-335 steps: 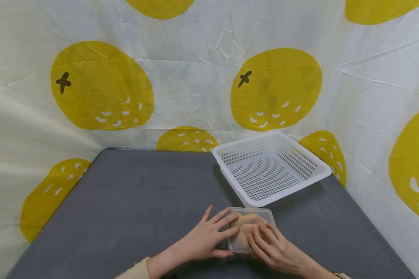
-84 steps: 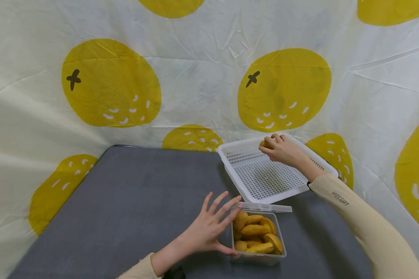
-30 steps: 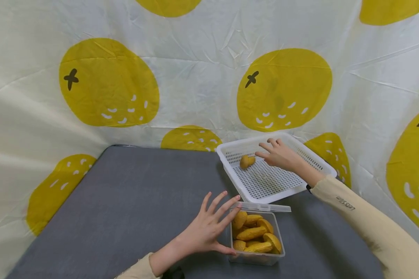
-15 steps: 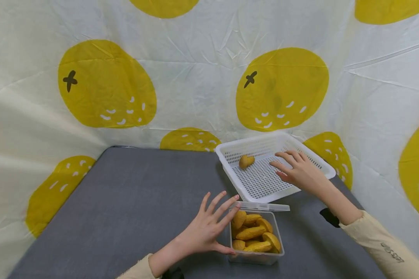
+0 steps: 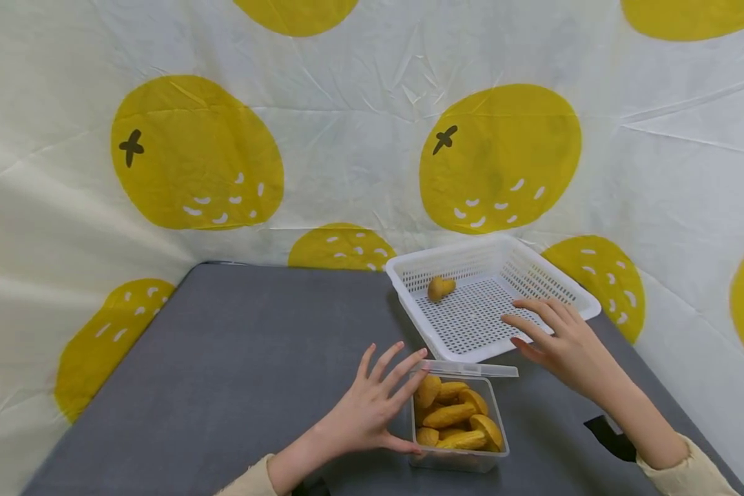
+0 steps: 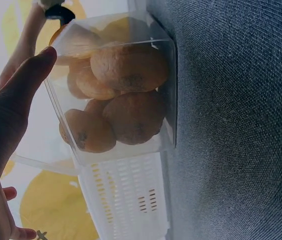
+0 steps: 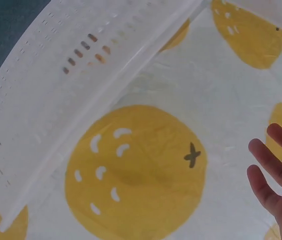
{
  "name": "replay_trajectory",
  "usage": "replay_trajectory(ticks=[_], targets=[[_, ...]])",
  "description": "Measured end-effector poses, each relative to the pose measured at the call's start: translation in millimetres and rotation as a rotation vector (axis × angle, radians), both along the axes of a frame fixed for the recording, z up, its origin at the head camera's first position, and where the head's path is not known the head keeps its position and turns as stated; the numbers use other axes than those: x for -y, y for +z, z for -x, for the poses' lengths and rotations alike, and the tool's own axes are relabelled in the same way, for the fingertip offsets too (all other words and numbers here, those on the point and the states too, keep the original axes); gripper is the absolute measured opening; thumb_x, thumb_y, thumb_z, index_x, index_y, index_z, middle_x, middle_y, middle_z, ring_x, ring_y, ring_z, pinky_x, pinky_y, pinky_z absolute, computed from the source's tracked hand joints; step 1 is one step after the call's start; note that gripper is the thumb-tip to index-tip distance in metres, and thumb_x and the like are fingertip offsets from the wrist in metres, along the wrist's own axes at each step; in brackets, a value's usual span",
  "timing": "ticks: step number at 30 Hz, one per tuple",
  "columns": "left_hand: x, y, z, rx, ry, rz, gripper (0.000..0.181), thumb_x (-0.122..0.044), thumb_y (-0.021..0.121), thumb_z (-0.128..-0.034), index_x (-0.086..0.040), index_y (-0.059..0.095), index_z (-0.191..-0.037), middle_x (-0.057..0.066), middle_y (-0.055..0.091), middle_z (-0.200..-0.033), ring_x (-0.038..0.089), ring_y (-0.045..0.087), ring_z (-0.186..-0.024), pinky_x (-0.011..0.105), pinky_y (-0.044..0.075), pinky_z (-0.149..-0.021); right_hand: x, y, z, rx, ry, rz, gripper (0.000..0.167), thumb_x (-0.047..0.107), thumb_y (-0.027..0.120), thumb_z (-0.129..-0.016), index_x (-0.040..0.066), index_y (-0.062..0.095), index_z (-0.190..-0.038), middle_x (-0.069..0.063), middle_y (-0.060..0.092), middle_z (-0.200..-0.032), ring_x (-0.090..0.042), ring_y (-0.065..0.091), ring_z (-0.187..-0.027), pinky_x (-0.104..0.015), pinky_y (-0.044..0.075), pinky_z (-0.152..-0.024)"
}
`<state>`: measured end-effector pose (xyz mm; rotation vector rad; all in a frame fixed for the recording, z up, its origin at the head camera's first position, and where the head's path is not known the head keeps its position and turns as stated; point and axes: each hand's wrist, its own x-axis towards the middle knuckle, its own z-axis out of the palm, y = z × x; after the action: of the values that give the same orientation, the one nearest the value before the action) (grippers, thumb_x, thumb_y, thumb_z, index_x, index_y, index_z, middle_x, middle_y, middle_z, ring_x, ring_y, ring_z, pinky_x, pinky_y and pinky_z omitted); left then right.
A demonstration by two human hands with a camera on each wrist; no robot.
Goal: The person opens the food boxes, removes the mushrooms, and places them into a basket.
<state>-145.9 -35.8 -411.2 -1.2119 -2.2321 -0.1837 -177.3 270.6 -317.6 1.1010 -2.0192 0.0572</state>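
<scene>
My left hand [image 5: 372,406] has its fingers spread at the left side of a clear plastic box [image 5: 452,460], thumb at the near rim and fingertips by the lid. In the box lie several yellow-brown mushrooms [image 5: 449,415], also seen through its wall in the left wrist view. The clear lid [image 5: 471,369] stands out behind the box, by the basket's near corner. One mushroom [image 5: 440,288] lies at the left inside the white perforated basket [image 5: 477,324]. My right hand [image 5: 570,351], fingers loosely bent and holding nothing, hovers over the basket's near right edge.
A dark grey cloth [image 5: 273,344] covers the table. A white curtain [image 5: 347,165] with large yellow fruit prints hangs behind and at both sides, close to the basket's far edge.
Earlier the box was closed under both hands. Later my right hand brought a mushroom over the basket and let it go inside. Now that hand has drawn back toward me and right; the left stays put.
</scene>
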Motion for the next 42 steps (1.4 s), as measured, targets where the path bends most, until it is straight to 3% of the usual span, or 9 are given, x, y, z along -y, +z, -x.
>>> replay_trajectory(ticks=[12, 23, 33, 42], targets=[[2.1, 2.7, 0.5, 0.015, 0.006, -0.005, 0.117, -0.077, 0.058, -0.0567, -0.011, 0.017, -0.144, 0.009, 0.015, -0.150, 0.032, 0.008, -0.137, 0.061, 0.021, -0.098, 5.5, -1.0, -40.8, 0.017, -0.006, 0.080, 0.046, 0.041, 0.033, -0.095, 0.010, 0.066, -0.099, -0.013, 0.061, -0.101, -0.025, 0.051, -0.086, -0.032, 0.033, -0.074], [1.6, 4.8, 1.0, 0.040, 0.015, -0.003, 0.120, -0.077, 0.058, -0.0548, -0.012, 0.014, -0.144, 0.007, 0.012, -0.150, 0.032, 0.007, -0.137, 0.061, 0.020, -0.099, 23.2, -21.1, -71.0, -0.008, 0.070, 0.112, 0.040, 0.035, 0.038, -0.094, 0.008, 0.068, -0.092, -0.011, 0.064, -0.092, -0.022, 0.053, -0.082, -0.028, 0.035, -0.075], [1.3, 3.1, 1.4, 0.008, 0.013, 0.002, 0.119, -0.078, 0.058, -0.0537, -0.011, 0.018, -0.144, 0.008, 0.013, -0.150, 0.033, 0.009, -0.136, 0.062, 0.021, -0.097, 41.7, -51.9, -67.4, 0.065, 0.089, 0.001, 0.038, 0.036, 0.036, -0.094, 0.014, 0.067, -0.098, -0.003, 0.063, -0.098, -0.017, 0.055, -0.086, -0.030, 0.038, -0.077], [-1.0, 3.0, 0.0, 0.047, 0.011, -0.008, 0.120, -0.077, 0.059, -0.0541, -0.013, 0.014, -0.144, 0.006, 0.011, -0.151, 0.031, 0.007, -0.137, 0.061, 0.019, -0.098, 55.6, -60.5, -57.8, 0.105, 0.052, -0.202, 0.043, 0.037, 0.025, -0.098, 0.017, 0.062, -0.106, 0.000, 0.061, -0.106, -0.017, 0.054, -0.094, -0.033, 0.041, -0.078]])
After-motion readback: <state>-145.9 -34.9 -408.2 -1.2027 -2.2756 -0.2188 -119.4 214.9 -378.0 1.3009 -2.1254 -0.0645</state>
